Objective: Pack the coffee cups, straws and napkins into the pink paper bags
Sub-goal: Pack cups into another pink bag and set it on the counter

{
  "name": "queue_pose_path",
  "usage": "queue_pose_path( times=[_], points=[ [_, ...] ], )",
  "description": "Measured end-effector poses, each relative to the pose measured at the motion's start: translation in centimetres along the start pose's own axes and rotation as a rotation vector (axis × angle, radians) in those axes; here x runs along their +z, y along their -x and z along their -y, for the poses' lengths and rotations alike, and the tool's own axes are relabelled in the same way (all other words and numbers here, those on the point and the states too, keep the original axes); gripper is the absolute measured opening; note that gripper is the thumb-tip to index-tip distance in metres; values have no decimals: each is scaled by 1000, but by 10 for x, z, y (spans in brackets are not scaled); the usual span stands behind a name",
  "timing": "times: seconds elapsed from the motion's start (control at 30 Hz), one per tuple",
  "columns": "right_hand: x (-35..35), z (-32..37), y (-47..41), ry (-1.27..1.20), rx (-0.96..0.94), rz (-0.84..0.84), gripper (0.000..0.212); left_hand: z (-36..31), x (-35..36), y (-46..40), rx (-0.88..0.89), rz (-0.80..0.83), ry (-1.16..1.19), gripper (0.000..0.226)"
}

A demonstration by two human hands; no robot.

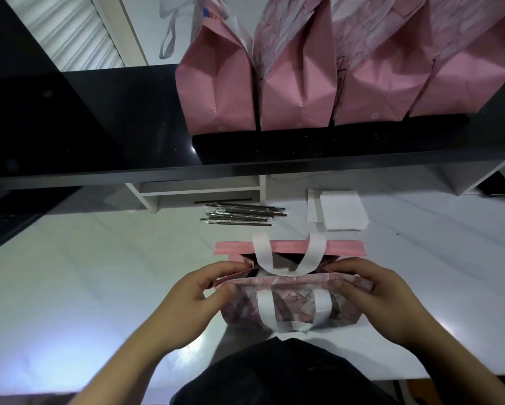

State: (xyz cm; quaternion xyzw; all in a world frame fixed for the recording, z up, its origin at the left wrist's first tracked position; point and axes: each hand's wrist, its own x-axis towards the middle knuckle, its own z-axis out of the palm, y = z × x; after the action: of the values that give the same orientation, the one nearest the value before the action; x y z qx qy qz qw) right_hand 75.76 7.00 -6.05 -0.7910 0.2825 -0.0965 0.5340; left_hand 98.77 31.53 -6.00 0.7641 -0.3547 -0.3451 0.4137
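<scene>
A pink paper bag (289,299) with white handles stands on the white table in front of me, its mouth facing up. My left hand (192,299) pinches the left end of its rim, and my right hand (371,290) pinches the right end. Something dark shows inside the mouth, but I cannot tell what it is. Beyond the bag lie several wrapped dark straws (241,215) and a small stack of white napkins (337,210). No coffee cup is visible outside the bag.
Several more pink paper bags (298,92) stand in a row on a raised black counter (99,135) at the back. A white shelf unit (198,192) sits under the counter's edge. My dark clothing fills the bottom middle of the view.
</scene>
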Motion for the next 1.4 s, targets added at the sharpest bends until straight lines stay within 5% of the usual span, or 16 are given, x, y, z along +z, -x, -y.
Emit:
queue_pose_path(
  times=[0.5,0.6,0.67,0.77,0.83,1.03,1.2,1.4],
  points=[
    [4,-2,-7,-260,167,-94,27,-6,4,-18,143,-114,-75,57],
    [4,-6,-9,-273,187,-168,51,-2,4,-17,146,-162,-21,51],
    [0,-8,-12,-100,125,-164,68,-2,1,-16,236,-205,-267,50],
    [-4,-7,-18,200,-24,-166,53,-1,-2,-17,453,-263,-661,47],
    [-3,-8,-21,240,-56,-180,47,-7,0,-20,514,-346,-723,52],
    [-2,-13,-22,296,-73,-192,41,-49,-1,-53,393,-341,-813,65],
    [-4,-10,-21,383,-92,-185,41,-68,4,-71,298,-360,-801,23],
    [-8,-9,-25,521,-127,-203,33,-60,0,-52,240,-238,-609,41]
  ],
)
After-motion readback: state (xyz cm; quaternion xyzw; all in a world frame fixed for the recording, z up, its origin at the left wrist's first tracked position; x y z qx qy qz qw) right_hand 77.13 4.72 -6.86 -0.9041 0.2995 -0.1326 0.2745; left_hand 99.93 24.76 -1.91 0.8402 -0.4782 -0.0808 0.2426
